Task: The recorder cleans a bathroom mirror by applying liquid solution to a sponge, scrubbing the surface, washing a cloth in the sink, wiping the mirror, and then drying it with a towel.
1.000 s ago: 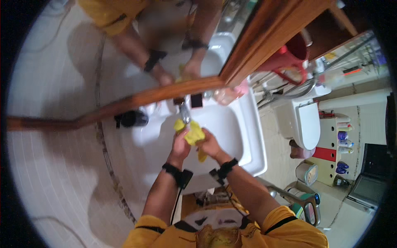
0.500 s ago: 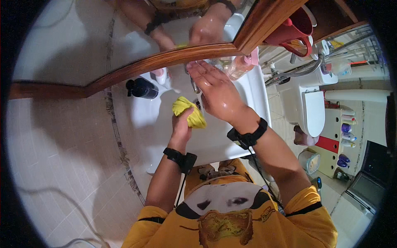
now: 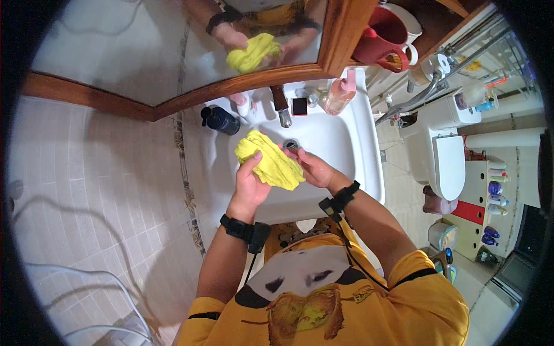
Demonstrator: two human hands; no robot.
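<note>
Over white sink [image 3: 334, 141]: yellow cloth [image 3: 270, 161], bunched up, not spread out or put down yet. Left hand [image 3: 250, 187] holds it. Right hand [image 3: 317, 171] at cloth's edge; cannot tell if gripping.

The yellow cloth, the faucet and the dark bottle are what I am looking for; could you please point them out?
Yellow cloth [image 3: 270, 162]: head view, middle of its folded surface.
Faucet [image 3: 284, 116]: head view, its metal spout.
Dark bottle [image 3: 223, 121]: head view, side of its body.
</note>
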